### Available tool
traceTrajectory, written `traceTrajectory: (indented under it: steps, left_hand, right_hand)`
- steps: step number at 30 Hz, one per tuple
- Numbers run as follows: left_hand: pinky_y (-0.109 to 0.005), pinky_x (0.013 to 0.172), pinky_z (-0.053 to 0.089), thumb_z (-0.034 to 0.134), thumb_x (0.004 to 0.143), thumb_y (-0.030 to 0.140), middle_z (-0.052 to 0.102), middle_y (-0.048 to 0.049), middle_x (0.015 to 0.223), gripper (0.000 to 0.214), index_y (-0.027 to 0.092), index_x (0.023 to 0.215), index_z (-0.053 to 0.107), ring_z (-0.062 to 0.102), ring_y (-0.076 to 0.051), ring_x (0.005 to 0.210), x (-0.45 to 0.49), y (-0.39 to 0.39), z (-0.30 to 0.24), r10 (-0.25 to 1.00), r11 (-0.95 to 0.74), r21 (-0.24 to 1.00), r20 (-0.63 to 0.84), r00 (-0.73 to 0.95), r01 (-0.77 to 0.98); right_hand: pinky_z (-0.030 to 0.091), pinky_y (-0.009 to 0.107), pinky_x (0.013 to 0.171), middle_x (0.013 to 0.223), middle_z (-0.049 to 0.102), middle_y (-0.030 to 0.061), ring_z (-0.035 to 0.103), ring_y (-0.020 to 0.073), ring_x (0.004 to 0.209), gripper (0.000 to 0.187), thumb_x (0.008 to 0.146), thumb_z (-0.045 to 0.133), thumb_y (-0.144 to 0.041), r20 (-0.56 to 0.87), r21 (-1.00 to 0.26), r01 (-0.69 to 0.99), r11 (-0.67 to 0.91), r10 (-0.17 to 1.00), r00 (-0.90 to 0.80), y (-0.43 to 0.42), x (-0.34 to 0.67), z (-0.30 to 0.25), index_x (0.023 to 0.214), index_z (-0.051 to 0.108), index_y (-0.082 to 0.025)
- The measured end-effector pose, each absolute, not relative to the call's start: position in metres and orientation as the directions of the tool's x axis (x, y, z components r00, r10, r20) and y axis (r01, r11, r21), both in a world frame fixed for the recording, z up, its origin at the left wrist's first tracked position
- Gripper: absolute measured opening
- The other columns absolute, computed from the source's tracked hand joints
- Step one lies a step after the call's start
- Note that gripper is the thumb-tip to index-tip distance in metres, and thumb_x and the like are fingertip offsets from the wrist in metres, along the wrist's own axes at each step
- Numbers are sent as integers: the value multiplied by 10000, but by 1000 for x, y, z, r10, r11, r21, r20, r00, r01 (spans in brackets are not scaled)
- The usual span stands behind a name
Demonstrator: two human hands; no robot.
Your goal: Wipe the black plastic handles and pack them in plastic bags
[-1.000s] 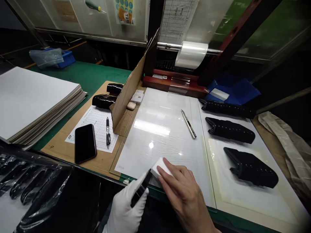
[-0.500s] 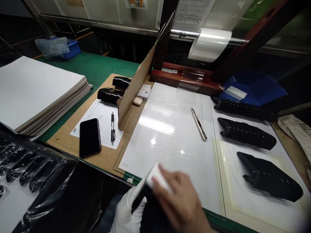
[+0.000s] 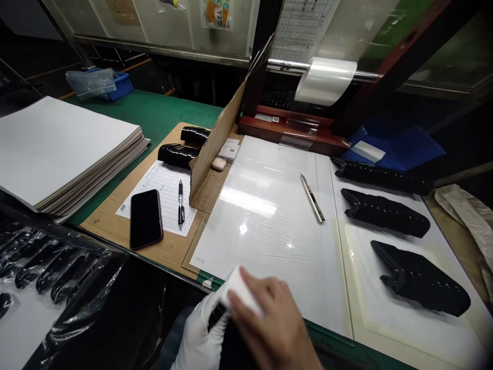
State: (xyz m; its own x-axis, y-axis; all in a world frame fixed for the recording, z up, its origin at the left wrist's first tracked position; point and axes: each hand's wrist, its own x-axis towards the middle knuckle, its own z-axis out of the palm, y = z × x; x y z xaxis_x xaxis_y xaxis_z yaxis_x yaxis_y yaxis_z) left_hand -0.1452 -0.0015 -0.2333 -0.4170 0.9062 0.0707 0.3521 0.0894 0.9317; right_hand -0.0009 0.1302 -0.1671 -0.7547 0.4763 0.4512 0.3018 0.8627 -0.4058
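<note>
At the table's front edge, my left hand (image 3: 200, 331), in a white glove, is closed around a glossy black part (image 3: 216, 314), mostly hidden by both hands. My bare right hand (image 3: 275, 318) pinches a white cloth or pad (image 3: 243, 291) and presses it over the top of that part. Motion blurs the right fingers a little. Beyond the hands lies a white sheet under a clear plate (image 3: 265, 246), with a utility knife (image 3: 313, 198) on it. To the right, similar-looking black parts (image 3: 385, 211) rest in a column.
A phone (image 3: 146, 220), a pen (image 3: 181, 205) and a printed form (image 3: 164, 180) lie on cardboard at left. An upright cardboard divider (image 3: 217, 139) stands beside them. Stacked white sheets (image 3: 69, 149) sit further left. A film roll (image 3: 327, 79) hangs at the back.
The white cloth has shifted slightly left and down over the black part with my right hand. My left hand still holds the part. The whole view has tilted slightly.
</note>
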Motion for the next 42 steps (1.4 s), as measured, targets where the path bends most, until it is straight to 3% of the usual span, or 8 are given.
traceTrajectory:
  steps: [11, 15, 19, 21, 26, 29, 39, 42]
  left_hand:
    - [-256, 918, 589, 597, 956, 423, 778, -79, 1121, 385, 252, 1291, 678, 747, -197, 998, -145, 4, -224, 888, 224, 940, -87, -452, 258]
    - [-209, 417, 488, 434, 952, 664, 674, -18, 604, 655, 153, 1309, 636, 612, -145, 462, -137, 20, -199, 773, 411, 887, -462, -435, -213]
    - [-223, 315, 355, 313, 907, 788, 557, 21, 468, 823, 141, 1290, 647, 472, -132, 330, -128, 40, -182, 654, 335, 784, -593, -470, -523]
    - [-215, 338, 367, 336, 914, 775, 561, 33, 486, 804, 157, 1355, 601, 480, -127, 351, -127, 45, -181, 651, 331, 770, -605, -459, -545]
    - [-246, 418, 455, 336, 895, 800, 653, -17, 590, 875, 127, 1409, 556, 542, -146, 433, -127, 45, -188, 683, 325, 764, -597, -421, -558]
    - [-195, 366, 384, 451, 851, 804, 648, 9, 608, 821, 178, 1359, 602, 463, -97, 397, -125, 45, -186, 649, 352, 786, -596, -473, -508]
    - [-236, 433, 487, 497, 812, 817, 738, -74, 778, 807, 163, 1247, 685, 624, -156, 541, -116, 48, -186, 654, 311, 844, -524, -546, -437]
    - [-208, 339, 384, 511, 852, 760, 737, -59, 757, 746, 165, 1273, 668, 538, -114, 416, -115, 49, -185, 654, 342, 828, -550, -520, -446]
  right_hand:
    - [536, 482, 795, 1436, 547, 155, 549, 298, 1085, 350, 988, 533, -152, 335, -412, 479, 775, 618, -711, 138, 6, -177, 1314, 623, -241]
    - [532, 522, 868, 1522, 453, 153, 511, 313, 1221, 468, 983, 478, -112, 395, -462, 457, 760, 638, -661, 127, -2, -181, 1413, 543, -285]
    - [527, 514, 912, 1543, 436, 113, 475, 294, 1301, 561, 951, 431, -41, 433, -541, 287, 791, 554, -711, 113, -14, -179, 1424, 527, -326]
    - [522, 517, 921, 1530, 458, 95, 485, 285, 1293, 563, 950, 435, -39, 392, -565, 351, 747, 616, -683, 115, -14, -178, 1411, 538, -346]
    - [512, 504, 917, 1541, 450, 94, 481, 286, 1291, 559, 912, 429, -13, 433, -546, 164, 822, 444, -784, 128, 1, -181, 1375, 573, -294]
    - [496, 520, 927, 1543, 446, 99, 469, 280, 1303, 615, 928, 402, 24, 408, -535, 368, 760, 614, -675, 124, 5, -184, 1426, 520, -317]
    - [475, 586, 871, 1575, 373, 173, 416, 383, 1348, 663, 918, 381, 14, 416, -485, 592, 643, 766, -491, 90, -11, -194, 1508, 432, -284]
    - [474, 584, 882, 1592, 354, 146, 409, 378, 1364, 667, 932, 384, -2, 388, -485, 637, 598, 801, -456, 86, -12, -196, 1518, 409, -320]
